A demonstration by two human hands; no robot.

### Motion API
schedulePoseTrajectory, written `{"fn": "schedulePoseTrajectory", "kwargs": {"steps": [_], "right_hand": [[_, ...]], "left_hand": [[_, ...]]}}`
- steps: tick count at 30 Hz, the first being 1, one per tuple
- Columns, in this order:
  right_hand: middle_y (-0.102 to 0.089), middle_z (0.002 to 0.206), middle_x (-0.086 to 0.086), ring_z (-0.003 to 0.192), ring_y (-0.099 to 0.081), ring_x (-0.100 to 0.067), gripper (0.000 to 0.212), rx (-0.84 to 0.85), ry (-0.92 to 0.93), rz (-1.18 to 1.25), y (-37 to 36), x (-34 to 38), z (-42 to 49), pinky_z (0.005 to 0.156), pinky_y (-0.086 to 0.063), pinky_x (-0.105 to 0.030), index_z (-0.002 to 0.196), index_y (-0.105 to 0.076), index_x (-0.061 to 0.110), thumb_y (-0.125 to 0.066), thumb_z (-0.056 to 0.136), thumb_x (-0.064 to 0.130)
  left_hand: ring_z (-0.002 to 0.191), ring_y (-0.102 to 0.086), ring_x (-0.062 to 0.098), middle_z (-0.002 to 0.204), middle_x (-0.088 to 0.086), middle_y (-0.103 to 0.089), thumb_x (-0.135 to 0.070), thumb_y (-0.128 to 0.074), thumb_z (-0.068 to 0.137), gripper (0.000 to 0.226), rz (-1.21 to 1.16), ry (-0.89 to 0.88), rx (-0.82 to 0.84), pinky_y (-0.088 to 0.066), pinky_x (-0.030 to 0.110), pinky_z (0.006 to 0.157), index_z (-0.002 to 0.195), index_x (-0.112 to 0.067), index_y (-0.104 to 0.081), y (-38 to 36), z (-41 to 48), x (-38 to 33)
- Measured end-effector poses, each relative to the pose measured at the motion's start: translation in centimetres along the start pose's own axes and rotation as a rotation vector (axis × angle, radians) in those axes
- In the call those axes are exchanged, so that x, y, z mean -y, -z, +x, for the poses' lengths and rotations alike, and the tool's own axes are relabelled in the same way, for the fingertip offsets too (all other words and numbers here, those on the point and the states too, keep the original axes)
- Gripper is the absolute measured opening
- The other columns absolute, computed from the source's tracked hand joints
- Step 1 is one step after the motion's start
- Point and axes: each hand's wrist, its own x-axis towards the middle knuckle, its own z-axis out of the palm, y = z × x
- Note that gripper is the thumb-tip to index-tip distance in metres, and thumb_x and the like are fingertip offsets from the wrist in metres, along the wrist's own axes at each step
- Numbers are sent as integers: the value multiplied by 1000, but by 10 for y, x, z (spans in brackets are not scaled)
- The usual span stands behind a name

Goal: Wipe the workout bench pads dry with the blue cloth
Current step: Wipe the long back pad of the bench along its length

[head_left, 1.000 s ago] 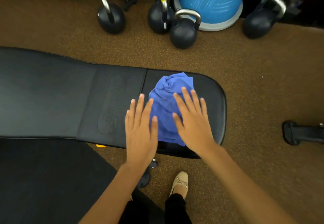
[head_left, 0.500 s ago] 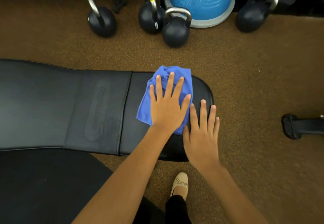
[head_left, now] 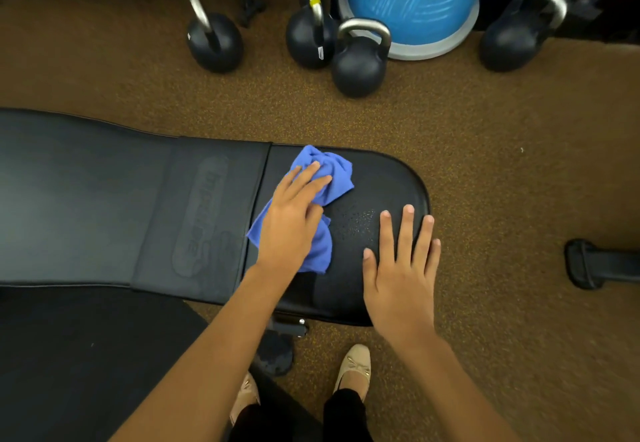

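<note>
Pads of the desk, covered in smooth black vinyl-like upholstery, lie across a brown speckled floor [head_left: 502, 182] with a granular texture. The long back pad [head_left: 79, 199] runs off the left edge; a narrower matte section [head_left: 201, 220] with an embossed oval logo follows it. The seat pad [head_left: 381, 185] ends in a rounded, glossy edge on the right.

A black mat [head_left: 86, 372] lies at lower left. At the top, a ribbed blue balance dome [head_left: 412, 1] sits on a grey ring. Four round black kettlebells [head_left: 358, 67] with metal handles stand near it. A black frame foot [head_left: 595, 265] lies at the right edge.

The right hand [head_left: 398, 275] lies flat on the near right part of the seat pad, fingers straight and spread, holding nothing. The left hand [head_left: 291, 220] presses down on the blue cloth [head_left: 332, 171], fingers nearly straight. The cloth is soft and bunched, and lies on the left part of the seat pad, beside the seam. Fine water droplets [head_left: 356, 223] bead on the pad between the hands.
</note>
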Motion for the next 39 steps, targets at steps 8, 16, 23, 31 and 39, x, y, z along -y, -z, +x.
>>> {"fn": "schedulePoseTrajectory", "kwargs": {"steps": [8, 16, 23, 31, 39], "right_hand": [[-19, 158, -13, 147, -11, -29, 57, -34, 54, -51, 0, 1, -1, 118, -7, -47, 150, -23, 6, -24, 100, 33], [-19, 157, -15, 147, -14, -29, 57, -60, 68, -45, -2, 3, 0, 119, -6, -40, 150, -22, 2, -23, 100, 30], [-17, 158, -15, 147, -13, -29, 57, -60, 76, -38, -3, 3, 0, 119, -9, -41, 150, -21, 3, -23, 100, 30], [-19, 157, -15, 147, -14, -29, 57, -36, 67, -39, -1, 3, 0, 118, -11, -42, 150, -21, 4, -22, 100, 31], [-20, 157, -16, 146, -16, -29, 56, -29, 61, -37, 0, 3, 1, 117, -15, -44, 149, -23, 2, -22, 100, 30]], "left_hand": [[140, -25, 25, 148, -2, -37, -4, -53, 86, 50, 232, 258, -52, -32, 44, 109, 135, -13, -50, 47, -52, 57], [144, -10, 24, 150, 6, -33, -28, -24, 92, 54, 185, 370, -99, -12, 42, 116, 141, -12, -41, 36, -119, 48], [140, -21, 36, 150, 9, -33, -26, -22, 90, 56, 319, 309, -30, -19, 47, 112, 141, -14, -41, 11, -52, 29], [142, -20, 28, 152, 4, -31, -25, -27, 95, 50, 410, 82, 50, -18, 45, 113, 144, -20, -31, 1, -73, 24], [141, -20, 37, 152, 9, -30, -30, -18, 91, 57, 323, 125, 77, -15, 47, 113, 142, -13, -39, -41, 17, -22]]}}
